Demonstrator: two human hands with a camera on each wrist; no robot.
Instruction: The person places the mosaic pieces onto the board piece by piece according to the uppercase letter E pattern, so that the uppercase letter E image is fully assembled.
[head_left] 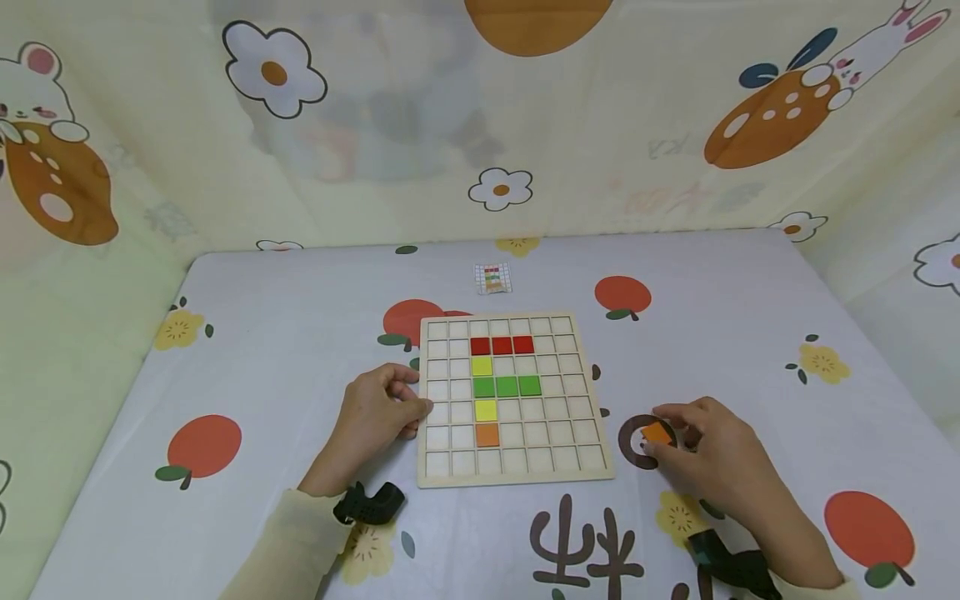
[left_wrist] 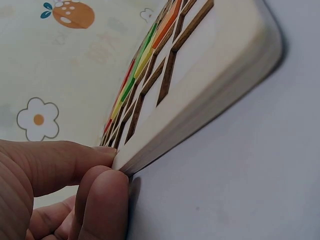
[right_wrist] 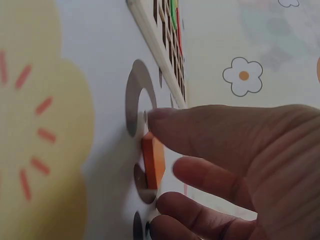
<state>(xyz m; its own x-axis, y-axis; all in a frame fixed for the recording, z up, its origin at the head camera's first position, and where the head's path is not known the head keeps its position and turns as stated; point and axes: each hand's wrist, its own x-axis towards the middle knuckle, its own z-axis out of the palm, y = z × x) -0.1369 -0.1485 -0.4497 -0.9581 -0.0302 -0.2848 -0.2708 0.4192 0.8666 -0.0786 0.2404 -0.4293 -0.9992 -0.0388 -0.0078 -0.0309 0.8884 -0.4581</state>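
Note:
A pale wooden grid board (head_left: 517, 482) lies on the table, with red tiles (head_left: 502, 346), yellow tiles (head_left: 482, 366), green tiles (head_left: 507, 386) and one orange tile (head_left: 487, 435) in its squares. At the board's left edge is my left hand (head_left: 378, 408); its thumb and a finger hold the rim, close up in the left wrist view. Right of the board, over a printed dark ring, my right hand (head_left: 708, 446) has thumb and fingers around a loose orange square tile (right_wrist: 154, 160). The thumb tip meets one end of it; contact with the other fingertips is partly hidden.
Behind the board lies a small card (head_left: 492, 279) with a coloured grid pattern. The white tablecloth (head_left: 300, 333) carries printed fruit and flowers. Patterned cloth walls (head_left: 390, 167) stand at the back and sides. Black straps (head_left: 369, 502) sit at both wrists.

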